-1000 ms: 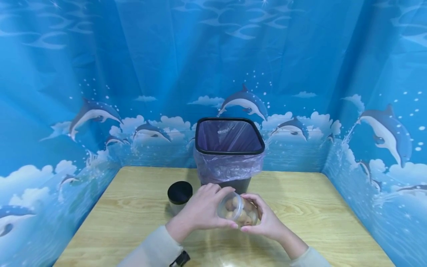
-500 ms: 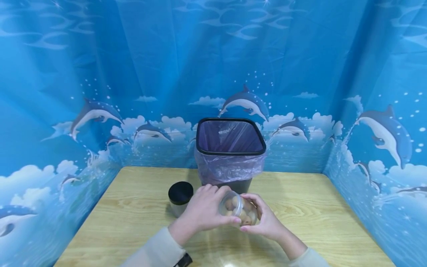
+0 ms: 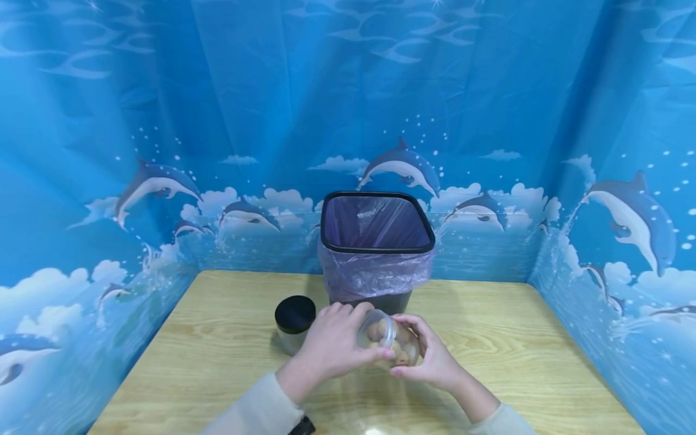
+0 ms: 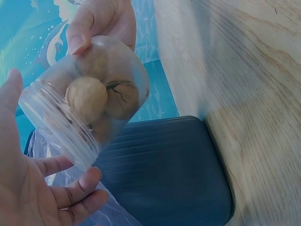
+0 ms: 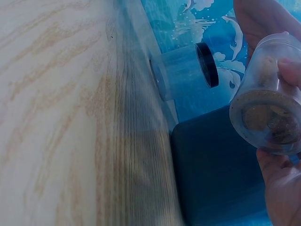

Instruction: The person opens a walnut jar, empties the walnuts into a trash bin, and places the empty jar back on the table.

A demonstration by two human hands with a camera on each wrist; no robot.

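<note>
A clear plastic jar [image 3: 405, 347] holding several brown walnuts [image 4: 87, 99] is tilted above the table, its ribbed rim [image 4: 63, 125] towards my left hand [image 3: 334, 344]. The fingers of that hand curl around the rim, with the thumb across its near side in the head view. My right hand [image 3: 435, 362] grips the base end between thumb and fingers. In the right wrist view the round base [image 5: 270, 122] faces the camera, and the walnuts show through it. My left palm hides part of the rim in the head view.
Behind the hands stands a dark trash bin [image 3: 375, 223] lined with a purple bag [image 3: 375, 272]. A second clear jar with a black lid [image 3: 295, 314] stands upright left of the bin. The wooden table [image 3: 489, 320] is bounded by blue dolphin curtains [image 3: 261, 121].
My left hand has shifted slightly right around the jar's rim, its thumb reaching a little further across. The right hand and jar stay nearly in place.
</note>
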